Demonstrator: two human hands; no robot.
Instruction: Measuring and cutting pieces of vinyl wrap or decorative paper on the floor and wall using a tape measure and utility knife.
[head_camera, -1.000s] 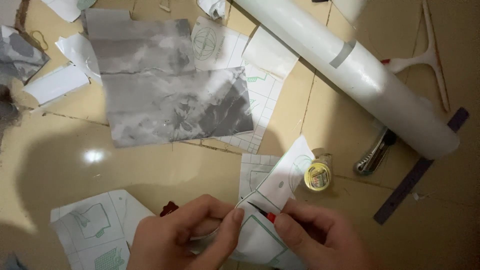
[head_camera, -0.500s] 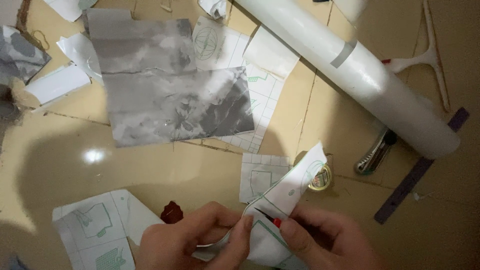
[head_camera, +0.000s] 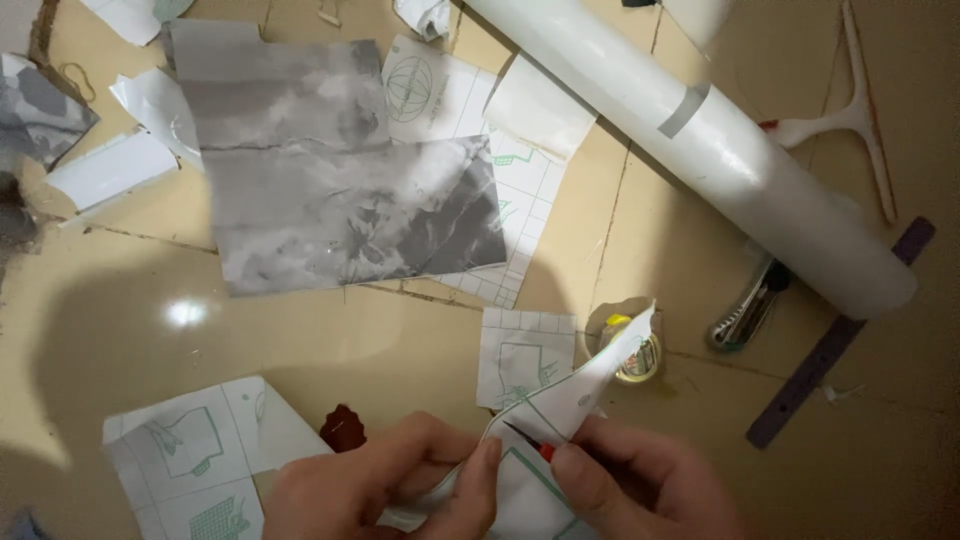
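At the bottom centre my left hand (head_camera: 390, 485) pinches a white backing sheet with a green grid (head_camera: 585, 390), which curls up to the right. My right hand (head_camera: 645, 490) holds a small cutter with a red body and dark blade (head_camera: 528, 442), its tip against the sheet's edge between my fingers. A small roll of clear tape (head_camera: 640, 358) lies on the tile floor just behind the lifted corner of the sheet.
Grey marble-pattern film pieces (head_camera: 340, 215) lie at upper centre over grid-printed backing paper. A large white roll (head_camera: 720, 150) runs diagonally at upper right, with a white squeegee (head_camera: 850, 115), a utility knife (head_camera: 750, 305) and a dark ruler (head_camera: 835, 340) nearby. More backing scraps (head_camera: 190, 460) lie at lower left.
The sheet's free corner has lifted and curled up to the right, now partly covering the tape roll. Both hands have shifted slightly right and lower.
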